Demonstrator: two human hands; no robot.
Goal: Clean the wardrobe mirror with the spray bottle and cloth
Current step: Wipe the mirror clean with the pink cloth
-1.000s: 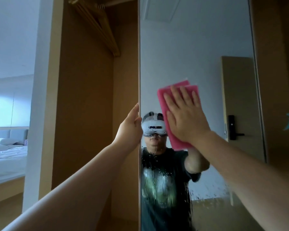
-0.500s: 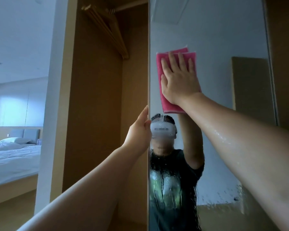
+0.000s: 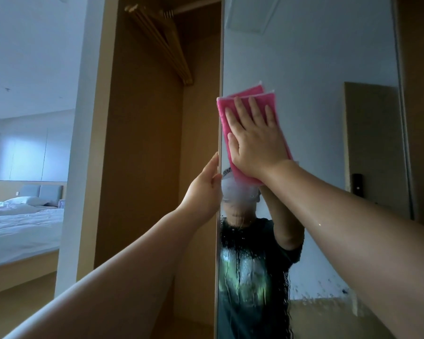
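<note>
Head view: R hand point(image 3: 255, 143) flat, fingers spread, palm pressing pink cloth point(image 3: 250, 99) against wardrobe mirror point(image 3: 328, 57); grip not curled, cloth pinned between palm and glass. Cloth folded, its L edge at the mirror's L edge, upper corners showing above fingertips. L hand point(image 3: 206, 189) wrapped on mirror door's L edge just below cloth, thumb on glass side, fingers behind, grip clamped on the edge. Lower glass wet w/ droplets and runs point(image 3: 250, 272); upper glass and R portion unobstructed up to R frame. Wardrobe interior point(image 3: 145, 143) open at L, hangers point(image 3: 167, 45) on rail near top. Bed point(image 3: 17, 231) well apart, far L. Spray bottle not seen.
</note>
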